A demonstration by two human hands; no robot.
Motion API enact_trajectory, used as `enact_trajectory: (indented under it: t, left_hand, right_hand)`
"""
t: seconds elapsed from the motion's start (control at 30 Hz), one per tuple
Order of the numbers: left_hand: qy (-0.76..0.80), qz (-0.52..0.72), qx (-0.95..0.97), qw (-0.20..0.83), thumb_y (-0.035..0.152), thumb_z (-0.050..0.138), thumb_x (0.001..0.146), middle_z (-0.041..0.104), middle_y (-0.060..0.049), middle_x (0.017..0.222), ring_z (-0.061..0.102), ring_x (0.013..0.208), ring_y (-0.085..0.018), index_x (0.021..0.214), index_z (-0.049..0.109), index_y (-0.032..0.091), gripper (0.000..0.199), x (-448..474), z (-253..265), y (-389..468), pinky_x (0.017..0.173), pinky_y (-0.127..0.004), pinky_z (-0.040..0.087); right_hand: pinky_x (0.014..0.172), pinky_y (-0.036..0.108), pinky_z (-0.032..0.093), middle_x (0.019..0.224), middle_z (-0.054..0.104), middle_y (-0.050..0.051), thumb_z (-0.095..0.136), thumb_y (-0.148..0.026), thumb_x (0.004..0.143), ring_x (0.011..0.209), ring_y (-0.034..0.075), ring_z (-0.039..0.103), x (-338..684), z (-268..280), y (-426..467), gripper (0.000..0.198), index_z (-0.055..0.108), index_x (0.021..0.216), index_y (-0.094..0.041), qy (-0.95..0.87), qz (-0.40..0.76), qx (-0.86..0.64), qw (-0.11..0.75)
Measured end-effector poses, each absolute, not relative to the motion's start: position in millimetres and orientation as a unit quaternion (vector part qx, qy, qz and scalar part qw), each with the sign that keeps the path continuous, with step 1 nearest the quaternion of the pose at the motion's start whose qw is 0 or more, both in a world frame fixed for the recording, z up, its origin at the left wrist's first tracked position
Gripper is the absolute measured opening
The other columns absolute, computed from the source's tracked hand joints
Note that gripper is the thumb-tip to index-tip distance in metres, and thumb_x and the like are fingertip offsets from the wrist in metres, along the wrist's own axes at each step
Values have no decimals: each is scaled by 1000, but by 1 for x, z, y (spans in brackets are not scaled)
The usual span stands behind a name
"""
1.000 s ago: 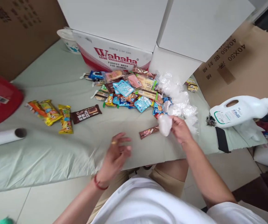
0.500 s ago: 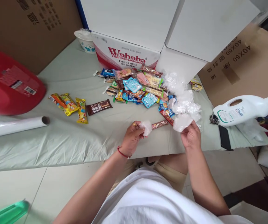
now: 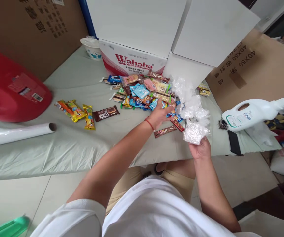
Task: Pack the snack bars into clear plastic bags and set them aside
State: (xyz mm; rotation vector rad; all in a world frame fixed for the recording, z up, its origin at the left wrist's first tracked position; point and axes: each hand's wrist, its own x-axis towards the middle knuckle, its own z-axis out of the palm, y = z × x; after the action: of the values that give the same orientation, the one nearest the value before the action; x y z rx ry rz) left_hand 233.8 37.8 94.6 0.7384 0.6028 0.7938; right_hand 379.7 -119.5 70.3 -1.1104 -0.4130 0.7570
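Observation:
My left hand (image 3: 159, 116) reaches over the front of the snack pile, its thumb and fingers apart and its fingertips among the packets. Just below it a brown wafer packet (image 3: 165, 131) lies on the cloth, and a red snack bar (image 3: 177, 124) lies by its fingers. My right hand (image 3: 201, 148) is closed on the lower edge of a crumpled clear plastic bag (image 3: 195, 132). Behind that, more crumpled clear plastic (image 3: 193, 107) is heaped along the right side of the snack pile (image 3: 139, 90). Whatever the plastic may contain cannot be made out.
A Wahaba-style printed carton (image 3: 134, 62) stands behind the pile, beside a paper cup (image 3: 92, 48). Yellow packets (image 3: 74, 110) and a cocoa packet (image 3: 106, 113) lie left. A red jug (image 3: 15, 89) and white roll (image 3: 20, 133) stand further left; a white bottle (image 3: 253, 113) and phone (image 3: 234, 143) lie right.
My left hand has moved up and right to the pile, and the clear plastic it held no longer shows in it. My right hand still holds plastic near the same spot.

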Motion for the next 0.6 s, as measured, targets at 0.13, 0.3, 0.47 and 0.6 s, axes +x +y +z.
enact_trajectory:
  t: [0.13,0.3,0.47,0.6]
  left_hand:
    - [327,339,451,758,40,84,77,70,-5,96,65,83,-15,98,67,18,35,222,69,-1,66,-23,52]
    - [347,308,481,744,61,75,81,68,-4,85,62,73,-16,91,67,20,43,191,42,-64,54,-23,47]
    - [401,331,422,742,55,85,70,67,-1,78,58,68,-14,86,65,20,43,169,31,-72,57,-24,46]
    - [430,404,318,742,50,90,66,64,2,75,57,66,-12,83,63,20,44,136,22,-59,60,-24,46]
  right_hand:
    - [85,39,61,97,80,1,89,-24,63,91,22,75,388,55,-135,33,77,95,-27,-192,320,-558,741]
    - [74,29,55,89,75,-2,88,-33,72,77,16,66,361,37,-132,22,79,91,-27,-261,330,-618,664]
    - [83,31,55,100,72,2,79,-39,86,94,20,65,327,35,-119,12,82,93,-29,-421,329,-609,586]
    - [90,35,55,107,74,4,84,-43,80,102,21,66,325,33,-118,19,80,91,-27,-363,373,-558,646]
